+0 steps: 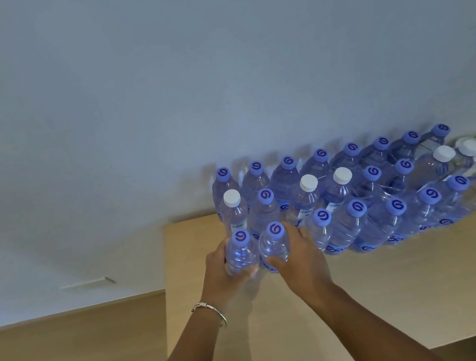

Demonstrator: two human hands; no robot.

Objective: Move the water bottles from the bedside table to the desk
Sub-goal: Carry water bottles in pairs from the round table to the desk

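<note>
Head view: your left hand [222, 270] and right hand [299, 256] each keep a clenched grip on one purple-capped water bottle [241, 252] [274, 244] standing on the desk [372, 299], touching the massed bottles [356, 193]; swirl-logo caps, label writing unreadable.

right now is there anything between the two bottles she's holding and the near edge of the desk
No. In the head view, only the left hand and right hand, gripping the two bottles, cross the bare desk there.
</note>
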